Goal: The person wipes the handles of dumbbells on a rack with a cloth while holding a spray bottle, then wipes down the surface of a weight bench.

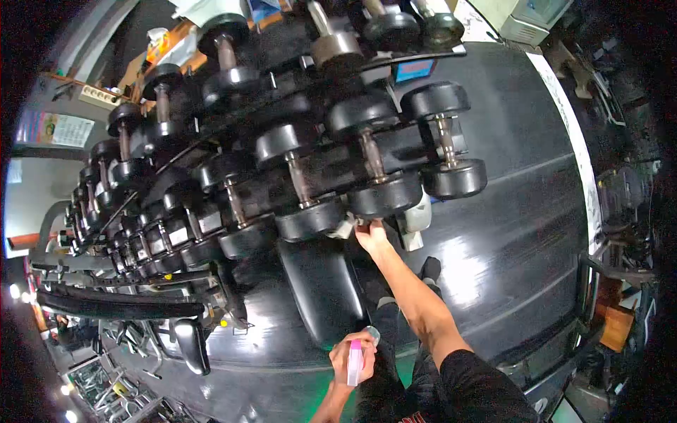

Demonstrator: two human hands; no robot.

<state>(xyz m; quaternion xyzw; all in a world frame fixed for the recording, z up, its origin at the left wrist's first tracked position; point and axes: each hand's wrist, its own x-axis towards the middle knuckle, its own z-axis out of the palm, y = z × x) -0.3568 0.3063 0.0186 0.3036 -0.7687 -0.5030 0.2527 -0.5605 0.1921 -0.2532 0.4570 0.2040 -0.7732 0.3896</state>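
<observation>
My right hand [371,235] reaches up to the underside of a black dumbbell [384,196] on the lower rack tier. A whitish cloth [343,228] sticks out beside its fingers, which are partly hidden under the dumbbell's end. Lower down, near my body, my left hand [350,358] is wrapped round a small spray bottle with a pink and white top [355,363]. Next to the handled dumbbell lie another black dumbbell [300,180] on the left and one more [447,141] on the right, all with metal handles.
The dumbbell rack [331,169] carries several dumbbells on two tiers. A black padded bench [324,292] stands below it, close to my legs. A white object [417,215] is under the rack's right end. More gym equipment [127,303] stands at left.
</observation>
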